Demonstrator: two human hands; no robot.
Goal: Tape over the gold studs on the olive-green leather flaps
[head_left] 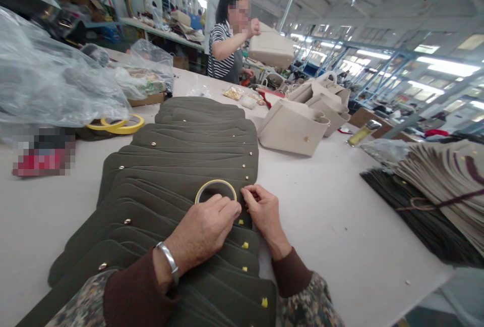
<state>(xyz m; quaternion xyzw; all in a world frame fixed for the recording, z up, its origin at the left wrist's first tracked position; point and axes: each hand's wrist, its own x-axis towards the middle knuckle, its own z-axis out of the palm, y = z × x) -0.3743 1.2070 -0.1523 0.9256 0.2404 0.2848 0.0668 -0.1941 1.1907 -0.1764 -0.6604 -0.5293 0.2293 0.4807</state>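
Observation:
A long row of overlapping dark olive panels [181, 160] with brass studs lies on the white table [333, 216]. My left hand [204, 228] is closed around a yellow tape roll [216, 189] that stands on the panels. My right hand [262, 213] sits just to the right, its fingertips pinched together at the roll's edge against a panel's right end. Small yellow tape pieces [245, 245] mark the right ends of the nearer panels.
Two more yellow tape rolls [120, 124] lie at the left by clear plastic bags [56, 85]. Beige handbags [293, 127] stand beyond the panels. A person in a striped shirt [223, 49] holds up a beige bag. Stacked flat pieces [442, 185] fill the right.

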